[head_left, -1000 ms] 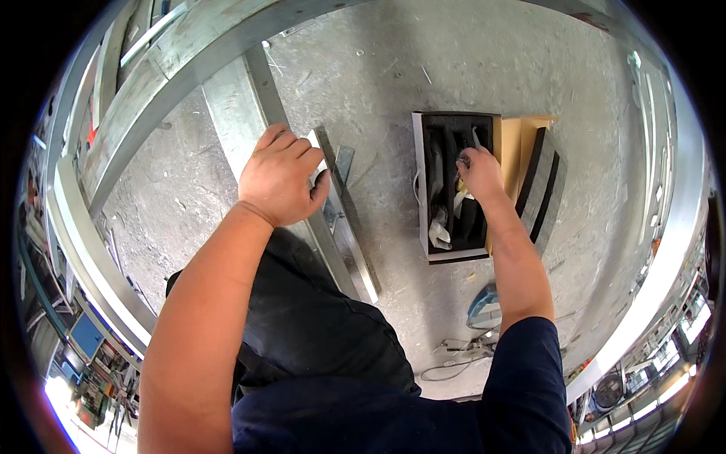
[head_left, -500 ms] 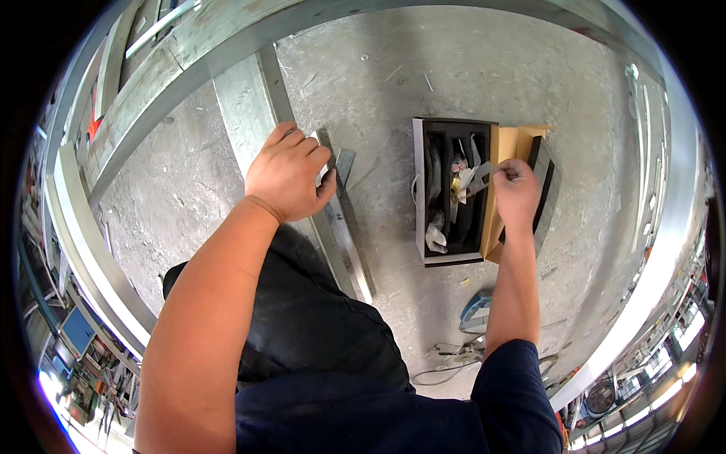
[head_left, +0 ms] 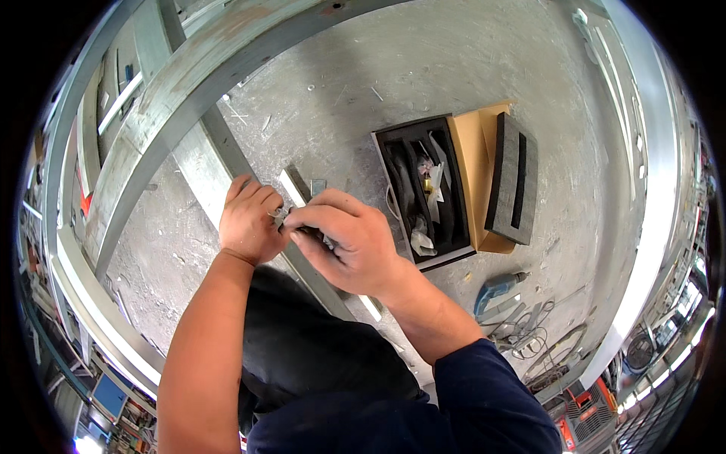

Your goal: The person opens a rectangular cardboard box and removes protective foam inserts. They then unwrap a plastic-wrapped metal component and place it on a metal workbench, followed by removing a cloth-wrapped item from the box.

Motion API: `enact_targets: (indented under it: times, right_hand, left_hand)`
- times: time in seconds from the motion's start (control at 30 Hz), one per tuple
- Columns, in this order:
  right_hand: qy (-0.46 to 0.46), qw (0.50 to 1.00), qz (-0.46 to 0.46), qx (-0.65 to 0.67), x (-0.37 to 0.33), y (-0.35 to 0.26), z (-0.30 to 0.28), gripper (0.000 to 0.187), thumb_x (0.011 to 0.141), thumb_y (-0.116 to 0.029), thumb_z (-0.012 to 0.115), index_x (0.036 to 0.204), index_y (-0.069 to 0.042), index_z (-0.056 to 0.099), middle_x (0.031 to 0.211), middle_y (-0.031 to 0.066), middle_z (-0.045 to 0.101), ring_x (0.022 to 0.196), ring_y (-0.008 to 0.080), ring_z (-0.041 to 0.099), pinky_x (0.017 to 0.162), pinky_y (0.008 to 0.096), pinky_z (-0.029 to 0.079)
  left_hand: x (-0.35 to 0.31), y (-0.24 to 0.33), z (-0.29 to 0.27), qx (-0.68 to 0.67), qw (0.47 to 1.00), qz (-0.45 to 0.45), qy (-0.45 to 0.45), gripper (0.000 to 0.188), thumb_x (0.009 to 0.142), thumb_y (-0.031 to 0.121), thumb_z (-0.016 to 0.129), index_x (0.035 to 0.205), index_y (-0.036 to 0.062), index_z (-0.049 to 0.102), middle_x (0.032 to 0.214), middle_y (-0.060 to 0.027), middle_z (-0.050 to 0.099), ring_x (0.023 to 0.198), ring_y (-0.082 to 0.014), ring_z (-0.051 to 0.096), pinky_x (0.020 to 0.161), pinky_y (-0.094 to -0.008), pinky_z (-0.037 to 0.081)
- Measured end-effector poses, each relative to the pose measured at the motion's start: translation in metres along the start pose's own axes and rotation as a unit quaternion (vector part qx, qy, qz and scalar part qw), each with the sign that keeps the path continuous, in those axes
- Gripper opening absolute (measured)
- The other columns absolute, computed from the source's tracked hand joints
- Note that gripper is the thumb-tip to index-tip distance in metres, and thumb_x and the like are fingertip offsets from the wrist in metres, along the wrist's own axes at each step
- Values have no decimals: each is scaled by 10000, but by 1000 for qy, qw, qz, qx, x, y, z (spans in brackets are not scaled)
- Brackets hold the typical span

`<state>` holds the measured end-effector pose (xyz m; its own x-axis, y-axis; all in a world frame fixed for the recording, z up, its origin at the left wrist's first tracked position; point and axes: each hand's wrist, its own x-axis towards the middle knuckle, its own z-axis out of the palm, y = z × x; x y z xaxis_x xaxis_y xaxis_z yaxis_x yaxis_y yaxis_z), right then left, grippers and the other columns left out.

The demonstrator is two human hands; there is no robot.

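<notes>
My left hand (head_left: 253, 221) is closed, its fingers curled round a small shiny piece (head_left: 280, 218), perhaps clear plastic or metal, too small to make out. Against it comes my right hand (head_left: 349, 240), thumb and forefinger pinched together; whatever lies between those tips is hidden. Both hands are over a grey metal beam (head_left: 203, 163) that slants down toward my leg. A narrower metal bar (head_left: 296, 185) lies beside the beam, partly covered by my right hand.
An open case (head_left: 416, 263) with black foam slots, a crumpled bag and small parts lies on the concrete floor. Its foam lid pad (head_left: 513, 178) rests at its right. Nearer me are a blue power tool (head_left: 495, 291) and tangled cables (head_left: 533, 333). A large metal frame (head_left: 181, 98) curves across the left.
My right hand has left the case and moved leftward to meet my left hand. The thin, greyish strip it pinched no longer shows clearly. The view has shifted.
</notes>
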<state>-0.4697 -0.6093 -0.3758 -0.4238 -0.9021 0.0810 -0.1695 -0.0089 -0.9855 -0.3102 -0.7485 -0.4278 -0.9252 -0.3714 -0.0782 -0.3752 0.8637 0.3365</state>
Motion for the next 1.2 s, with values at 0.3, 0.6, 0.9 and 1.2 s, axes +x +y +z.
enact_targets:
  times: [0.3,0.6,0.9,1.2]
  right_hand:
    - [304,853,236,-352,-92,240,-113,285,1012,-222,531,1052,15,683,975,215,689,914,411,656,816,455,516]
    - [329,772,425,-341,-123,278,-76,293,952,-277,604,1039,-20,712,971,241,708,933,438,667,814,482,527]
    - [67,741,435,-506,-85,265,-127,278,899,-255,651,1036,-20,709,997,236,719,955,411,697,839,481,564]
    - [2,730,444,-519,-74,234,-129,321,849,-298,633,970,-13,717,1069,217,679,998,394,675,864,486,551]
  left_hand:
    - [2,3,-2,-23,1000,-8,9,198,668,164,702,780,61,575,821,-99,609,865,-318,594,1034,-479,418]
    - [1,4,-2,-22,1000,-12,5,201,685,171,694,792,52,573,835,-110,615,861,-323,595,1043,-486,409]
    - [-1,1,-1,-19,1000,-4,15,186,696,172,690,804,62,587,815,-103,600,849,-320,589,1030,-485,414]
    - [-3,-2,-3,-24,1000,-10,10,190,699,189,707,810,76,601,808,-88,598,864,-309,591,1032,-466,416]
